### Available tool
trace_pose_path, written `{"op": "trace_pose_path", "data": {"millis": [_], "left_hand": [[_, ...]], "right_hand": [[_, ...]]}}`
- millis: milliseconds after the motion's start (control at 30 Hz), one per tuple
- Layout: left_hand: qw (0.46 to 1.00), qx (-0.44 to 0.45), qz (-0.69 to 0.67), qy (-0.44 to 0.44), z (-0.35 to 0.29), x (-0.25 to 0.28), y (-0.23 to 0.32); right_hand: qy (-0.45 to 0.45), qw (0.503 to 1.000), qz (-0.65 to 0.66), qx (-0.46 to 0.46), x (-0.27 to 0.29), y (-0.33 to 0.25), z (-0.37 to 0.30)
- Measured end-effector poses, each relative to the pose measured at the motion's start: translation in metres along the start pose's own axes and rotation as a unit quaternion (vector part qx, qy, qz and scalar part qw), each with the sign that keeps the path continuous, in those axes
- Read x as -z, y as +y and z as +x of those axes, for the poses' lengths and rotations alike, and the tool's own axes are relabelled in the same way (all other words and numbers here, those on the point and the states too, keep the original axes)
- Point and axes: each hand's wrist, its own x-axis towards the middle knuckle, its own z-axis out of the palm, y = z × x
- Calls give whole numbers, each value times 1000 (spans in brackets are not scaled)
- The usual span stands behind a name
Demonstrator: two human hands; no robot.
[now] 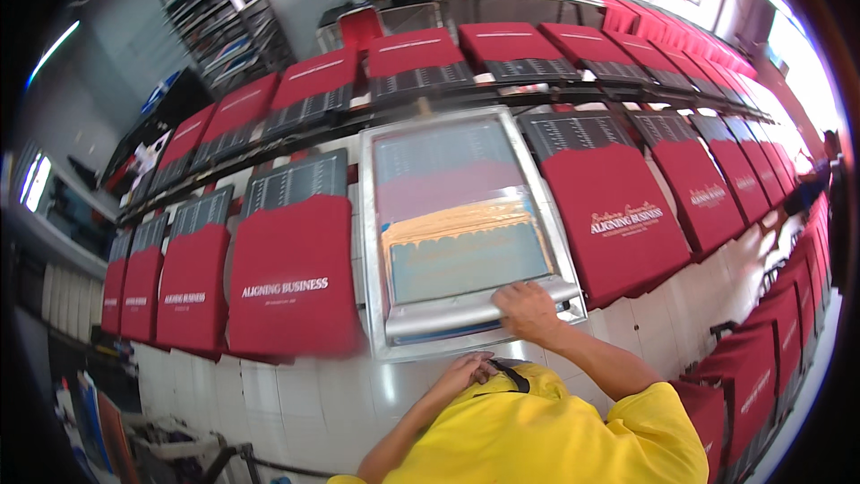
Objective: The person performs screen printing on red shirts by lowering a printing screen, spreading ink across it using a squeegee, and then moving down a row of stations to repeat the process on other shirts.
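Note:
A silver-framed printing screen (371,251) lies in front of me over a platen with a red shirt, which shows through the mesh. My right hand (528,309) is closed on the right end of a long metal squeegee (452,314), which lies crosswise near the frame's near end. Beyond the squeegee, a band of orange-tan ink (461,222) crosses the mesh above a grey-green stencil area (470,264). My left hand (464,371) is held against my yellow shirt by a black strap (512,378), its fingers curled together; anything inside them is hidden.
Red shirts on dark platens flank the screen, one at left (296,305) and one at right (609,206), several with white print. A dark rail (313,130) runs behind, with another shirt row beyond. More shirts (752,376) stand at the lower right. Another person (802,193) is at far right.

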Motion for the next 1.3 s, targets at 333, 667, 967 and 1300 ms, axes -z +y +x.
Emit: {"op": "trace_pose_path", "data": {"millis": [333,667,967,1300], "left_hand": [[997,21,-17,78,8,-8,6],[993,35,-1,112,7,-12,6],[990,42,-47,124,4,-16,4],[991,56,-24,117,7,-9,7]], "right_hand": [[46,998,-44,19,-48,74,98],[24,997,-50,53,-60,92,117],[104,990,-70,63,-52,101,128],[-167,983,41,-66,-9,109,174]]}}
